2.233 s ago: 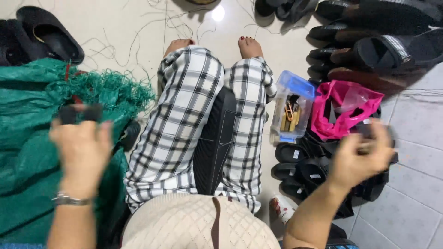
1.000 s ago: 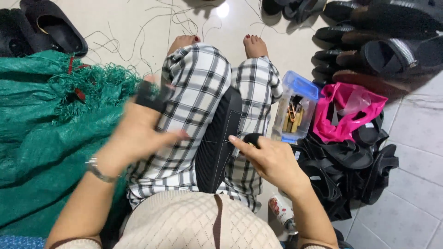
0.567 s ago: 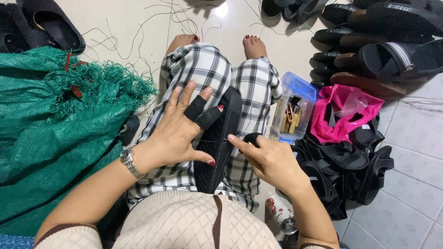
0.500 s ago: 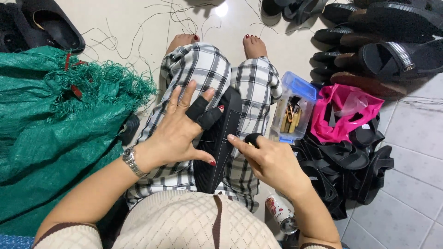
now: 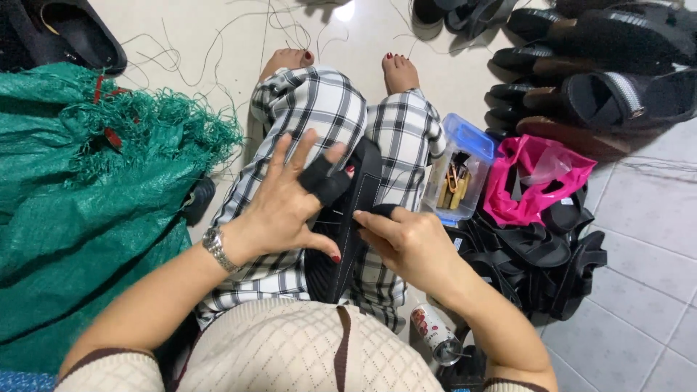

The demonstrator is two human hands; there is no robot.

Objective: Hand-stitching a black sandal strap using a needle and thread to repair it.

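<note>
A black sandal sole [image 5: 347,239] lies lengthwise on my lap, over checked trousers. My left hand [image 5: 290,207] rests on the sole with fingers spread and pins a short black strap piece [image 5: 324,181] against it with finger and thumb. My right hand [image 5: 406,243] is at the sole's right edge, fingers pinched on a second black strap [image 5: 379,210]. A watch is on my left wrist.
A green woven sack [image 5: 94,196] fills the left. A clear box with a blue lid [image 5: 461,170], a pink plastic bag [image 5: 534,181] and a heap of black straps [image 5: 544,254] lie to the right. Finished sandals [image 5: 602,80] line the top right. A small can [image 5: 435,330] sits by my right hip.
Both hands came in from the sides, the left bringing a black strap piece onto the sole and the right pinching a strap at its edge. In the last half second they barely moved.
</note>
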